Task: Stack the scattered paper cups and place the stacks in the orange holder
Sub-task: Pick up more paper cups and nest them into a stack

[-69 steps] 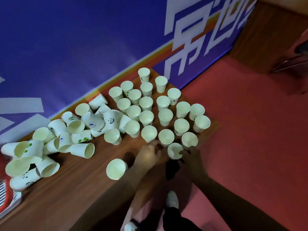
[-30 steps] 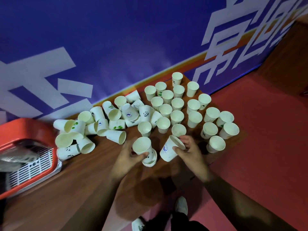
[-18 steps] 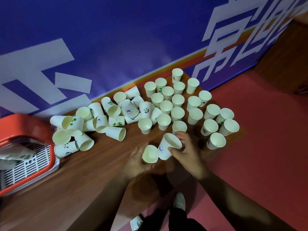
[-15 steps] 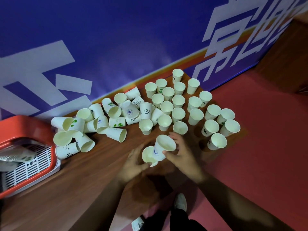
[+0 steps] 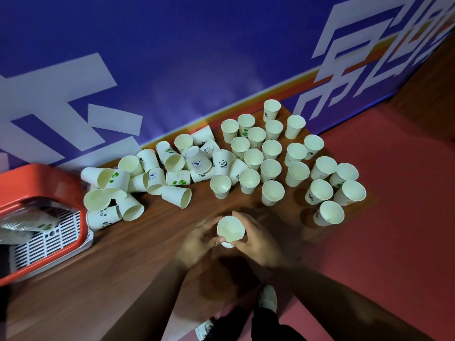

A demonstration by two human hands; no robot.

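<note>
Stacking is under way: the left hand [image 5: 198,242] and right hand [image 5: 258,239] both grip a small stack [image 5: 231,230]. The next move likely calls for another cup [image 5: 272,193], seated squarely.

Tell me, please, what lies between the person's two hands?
In the head view, a mouth-up paper cup, a second cup peeking out beneath it; the left hand and right hand grip it from either side.
</note>
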